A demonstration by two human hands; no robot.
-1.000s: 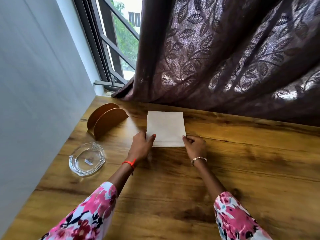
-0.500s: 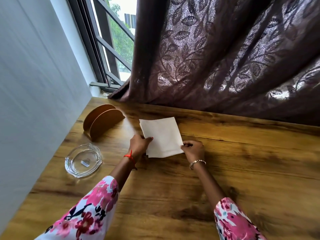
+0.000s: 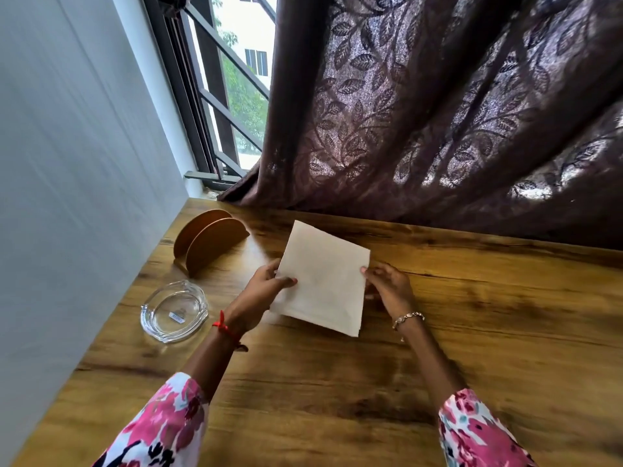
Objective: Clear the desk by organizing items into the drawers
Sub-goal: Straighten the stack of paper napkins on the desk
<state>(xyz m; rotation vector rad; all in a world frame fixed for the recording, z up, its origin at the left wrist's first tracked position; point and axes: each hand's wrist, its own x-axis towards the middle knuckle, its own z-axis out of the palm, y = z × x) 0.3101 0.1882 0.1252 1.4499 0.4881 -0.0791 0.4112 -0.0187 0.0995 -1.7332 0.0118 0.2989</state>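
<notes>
since a second ago the paper stack (image 3: pixel 325 281) has turned, and it looks lifted off the desk (image 3: pixel 472 338). one corner now points away toward the curtain. it sits right between the two hands. the left hand (image 3: pixel 266 291) pinches its left edge, thumb on top. the right hand (image 3: pixel 387 288) holds its right edge with curled fingers. both hands are just as near. its long side runs away from the person, leaning left. no drawer shows, so i think the stack must come back toward the person.

Pale wall (image 3: pixel 74 170), barred window (image 3: pixel 232 96), brown curtain (image 3: pixel 438 112), wooden desk (image 3: pixel 337 382)
</notes>
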